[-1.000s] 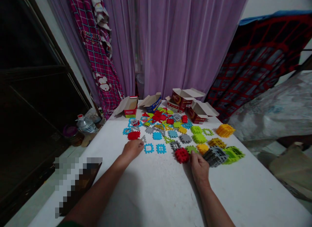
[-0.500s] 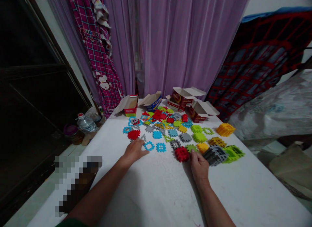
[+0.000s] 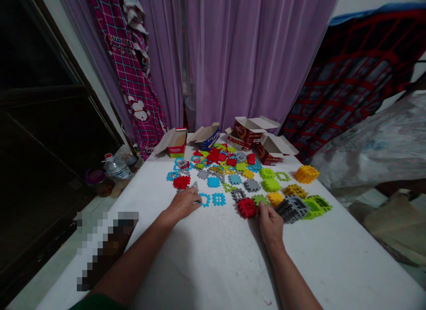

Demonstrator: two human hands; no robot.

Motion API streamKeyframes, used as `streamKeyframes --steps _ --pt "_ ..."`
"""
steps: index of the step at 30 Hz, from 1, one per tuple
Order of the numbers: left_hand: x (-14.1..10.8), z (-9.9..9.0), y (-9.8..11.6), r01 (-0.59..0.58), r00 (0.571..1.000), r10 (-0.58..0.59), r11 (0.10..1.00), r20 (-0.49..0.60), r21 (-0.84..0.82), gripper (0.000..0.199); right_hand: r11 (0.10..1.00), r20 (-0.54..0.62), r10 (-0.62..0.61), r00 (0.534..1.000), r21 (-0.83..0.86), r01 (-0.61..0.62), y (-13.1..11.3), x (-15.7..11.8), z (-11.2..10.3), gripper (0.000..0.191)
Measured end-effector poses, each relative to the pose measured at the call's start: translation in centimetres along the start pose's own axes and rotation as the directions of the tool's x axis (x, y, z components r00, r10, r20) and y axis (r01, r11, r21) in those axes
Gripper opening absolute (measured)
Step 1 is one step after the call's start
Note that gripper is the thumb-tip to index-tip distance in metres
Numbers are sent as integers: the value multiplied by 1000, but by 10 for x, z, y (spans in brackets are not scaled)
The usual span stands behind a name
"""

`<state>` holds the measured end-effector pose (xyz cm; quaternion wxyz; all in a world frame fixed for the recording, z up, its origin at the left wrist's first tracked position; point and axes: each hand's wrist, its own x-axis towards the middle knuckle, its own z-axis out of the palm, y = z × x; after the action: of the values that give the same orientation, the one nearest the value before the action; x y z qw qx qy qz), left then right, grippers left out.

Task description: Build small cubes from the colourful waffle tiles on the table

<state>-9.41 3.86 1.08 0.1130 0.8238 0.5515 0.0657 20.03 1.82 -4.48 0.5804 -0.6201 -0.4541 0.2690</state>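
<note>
Many notched plastic building tiles cover the far half of the table. My left hand (image 3: 184, 204) has its fingers closed at the left edge of a blue building tile (image 3: 205, 200) with an open middle; the fingers partly cover it. Right of that tile lies a blue window tile (image 3: 218, 199). My right hand (image 3: 271, 221) has curled fingers pinched at the near edge of a green building tile (image 3: 259, 199). Close beside it sits a stack of red tiles (image 3: 246, 208). On its other side leans a row of grey tiles (image 3: 293, 209).
Green arched tiles (image 3: 318, 207), an orange stack (image 3: 306, 174) and yellow tiles (image 3: 295, 191) sit at the right. Opened cartons, including a blue box (image 3: 209, 137) and a red box (image 3: 177, 146), line the back edge. A plastic bottle (image 3: 116, 167) stands left of the table.
My left hand's thumb and fingers have come together at the blue tile, covering more of its left edge. My right hand stays by the green tile. The view has shifted slightly.
</note>
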Motion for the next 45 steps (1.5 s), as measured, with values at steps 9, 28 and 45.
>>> streamKeyframes --steps 9,28,45 --pt "13 11 42 65 985 -83 990 -151 -122 19 1000 -1 -3 1000 17 3 3 0 1 60" --pt "23 31 58 84 988 -92 994 -124 -69 20 1000 32 -12 999 17 11 12 2 -1 58" --pt "20 36 42 63 958 -107 983 -266 -171 23 1000 -34 -5 999 -5 5 11 -3 2 57"
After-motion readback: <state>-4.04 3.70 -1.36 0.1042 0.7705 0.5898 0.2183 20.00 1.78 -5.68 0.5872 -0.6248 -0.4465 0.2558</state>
